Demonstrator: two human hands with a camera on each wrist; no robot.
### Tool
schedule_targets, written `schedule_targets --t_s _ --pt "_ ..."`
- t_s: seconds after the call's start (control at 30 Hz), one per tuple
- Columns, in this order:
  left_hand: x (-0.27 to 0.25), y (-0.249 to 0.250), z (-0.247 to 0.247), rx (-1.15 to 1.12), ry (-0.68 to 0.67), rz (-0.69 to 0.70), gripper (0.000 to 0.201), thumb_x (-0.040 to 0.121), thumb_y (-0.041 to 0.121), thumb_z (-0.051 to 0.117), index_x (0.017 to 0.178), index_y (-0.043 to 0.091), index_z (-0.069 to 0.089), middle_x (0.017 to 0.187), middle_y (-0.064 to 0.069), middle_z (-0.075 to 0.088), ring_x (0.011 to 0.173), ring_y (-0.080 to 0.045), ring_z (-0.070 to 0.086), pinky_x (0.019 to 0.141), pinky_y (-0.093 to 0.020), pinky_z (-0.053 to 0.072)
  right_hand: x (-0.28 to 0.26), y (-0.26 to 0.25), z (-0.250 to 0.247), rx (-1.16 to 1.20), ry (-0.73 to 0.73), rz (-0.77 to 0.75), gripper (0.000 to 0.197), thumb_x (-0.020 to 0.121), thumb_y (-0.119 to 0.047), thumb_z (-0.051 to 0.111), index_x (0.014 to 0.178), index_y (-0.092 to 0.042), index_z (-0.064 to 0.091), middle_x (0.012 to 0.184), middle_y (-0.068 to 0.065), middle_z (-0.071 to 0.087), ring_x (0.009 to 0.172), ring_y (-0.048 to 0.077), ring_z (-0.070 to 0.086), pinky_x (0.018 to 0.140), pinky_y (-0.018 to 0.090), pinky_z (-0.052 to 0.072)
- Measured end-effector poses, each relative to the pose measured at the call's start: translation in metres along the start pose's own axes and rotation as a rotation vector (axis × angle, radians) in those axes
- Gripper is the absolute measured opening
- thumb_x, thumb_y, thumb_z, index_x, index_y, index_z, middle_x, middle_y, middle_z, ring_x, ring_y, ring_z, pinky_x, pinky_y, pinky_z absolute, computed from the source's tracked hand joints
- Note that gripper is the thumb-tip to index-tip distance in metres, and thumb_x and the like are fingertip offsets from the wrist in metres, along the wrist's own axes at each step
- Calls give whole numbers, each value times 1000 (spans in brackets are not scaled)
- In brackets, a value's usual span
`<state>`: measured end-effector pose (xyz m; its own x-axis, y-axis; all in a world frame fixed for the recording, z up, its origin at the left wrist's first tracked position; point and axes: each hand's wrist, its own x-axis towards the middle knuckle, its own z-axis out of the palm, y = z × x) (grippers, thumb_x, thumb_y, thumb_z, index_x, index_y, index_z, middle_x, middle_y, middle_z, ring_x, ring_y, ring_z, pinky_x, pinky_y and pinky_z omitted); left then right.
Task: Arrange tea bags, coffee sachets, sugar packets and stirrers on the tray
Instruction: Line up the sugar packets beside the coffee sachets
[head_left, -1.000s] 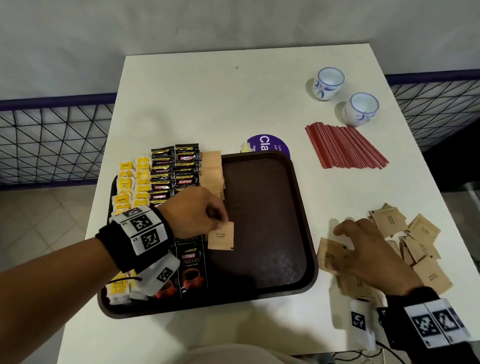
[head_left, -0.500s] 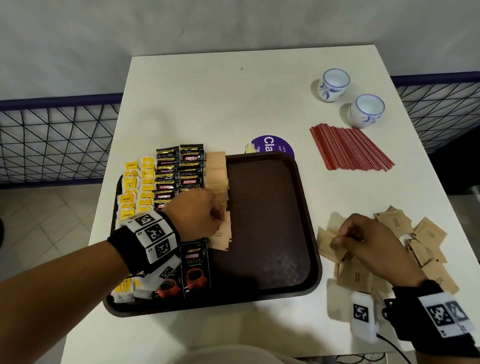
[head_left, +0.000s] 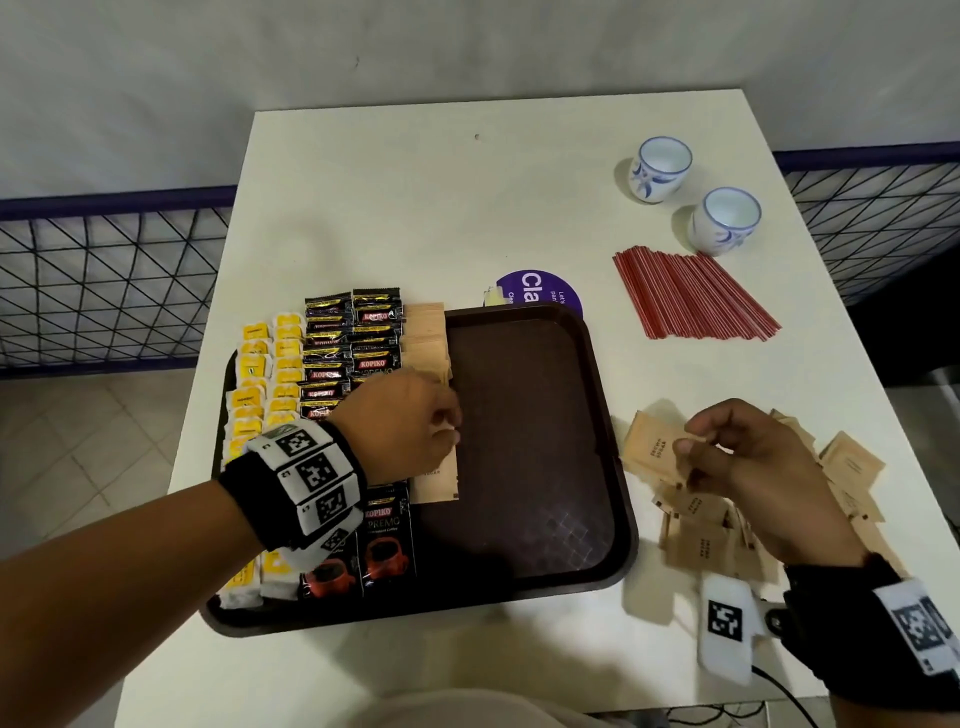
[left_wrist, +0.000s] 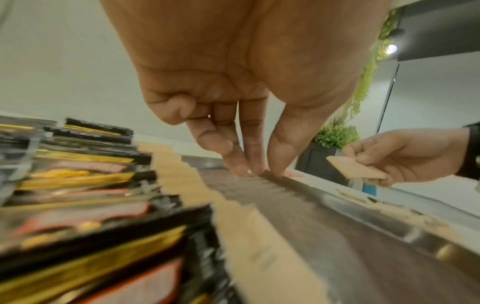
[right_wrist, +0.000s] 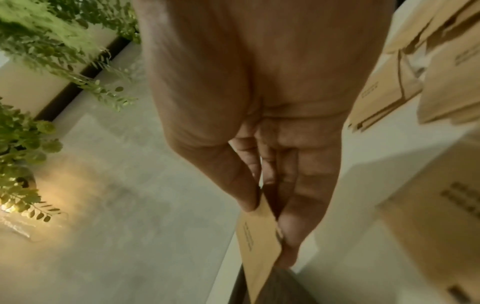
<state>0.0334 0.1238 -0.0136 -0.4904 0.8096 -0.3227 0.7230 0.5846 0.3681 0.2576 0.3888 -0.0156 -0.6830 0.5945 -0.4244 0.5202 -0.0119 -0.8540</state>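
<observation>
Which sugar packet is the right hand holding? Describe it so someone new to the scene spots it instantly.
Start at the dark brown plastic tray on the white table; off its right edge lies a loose heap of tan paper sugar packets. Above that heap the right hand pinches one tan packet between thumb and fingers. It is the only packet lifted off the table; the rest lie flat.
</observation>
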Motion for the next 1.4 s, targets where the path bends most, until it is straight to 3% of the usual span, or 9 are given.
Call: schedule_targets --t_s 0.1,0.23,0.33,0.43,0.5,0.7,0.9,1.17,1.4 --pt "10 22 -5 -178 5 40 14 86 37 66 97 30 70 83 15 66 77 0 59 72 -24 50 0 -4 11 101 -26 34 12 87 6 68 85 4 56 89 29 61 70 24 74 62 38 61" --pt "28 53 0 -448 -38 103 24 85 33 73 107 27 69 85 12 71 79 2 65 78 -18 53 -4 -12 29 172 -85 36 13 86 10 66 83 7 54 78 19 56 69 22 73 62 37 63" --pt "39 67 7 -664 -93 100 29 84 24 75 111 22 66 90 6 75 85 -5 70 86 -26 55 -7 -15 40 206 -124 30 15 86 12 65 80 4 54 73 14 55 72 25 74 60 36 62" --pt "43 72 7 -734 -85 92 19 81 11 77 100 14 71 83 -1 75 77 -15 72 81 -35 59 -11 -15 45 169 -165 -4 15 87 9 66 80 1 56 83 25 61 80 32 75 65 41 63" --pt "42 66 0 -689 -97 93 15 80 8 77 94 14 74 80 -2 74 72 -12 71 76 -30 59 -13 -13 40 82 -160 -48 11 87 4 69 83 -1 60 88 26 66 80 32 75 66 38 61" --pt "20 20 -30 -419 -315 67 13 81 14 77 89 23 74 79 17 71 75 6 63 71 -12 48 -18 0 -7 -343 7 -51 12 83 -19 78 83 -24 67 85 -8 71 82 8 67 65 27 46" --pt "3 3 -20 -238 -412 10 12 81 17 76 88 26 74 78 12 71 70 1 63 66 -13 47 -24 11 -31 -510 -19 65 20 77 -33 83 88 -27 68 88 -4 67 81 18 65 65 30 47" --pt "4 9 -5 -52 -312 -10 11 81 15 66 84 22 73 66 18 59 61 4 55 59 -9 38 -25 18 -27 -687 -108 32 31 74 -26 83 95 -35 61 95 -6 60 82 7 59 66 28 41" --pt "2 2 3 77 -249 -39 14 78 20 61 85 25 72 74 17 58 71 -4 56 60 -17 40 -11 35 -8 -779 10 -5 45 75 -20 80 114 -22 60 112 2 50 98 20 55 74 30 40"
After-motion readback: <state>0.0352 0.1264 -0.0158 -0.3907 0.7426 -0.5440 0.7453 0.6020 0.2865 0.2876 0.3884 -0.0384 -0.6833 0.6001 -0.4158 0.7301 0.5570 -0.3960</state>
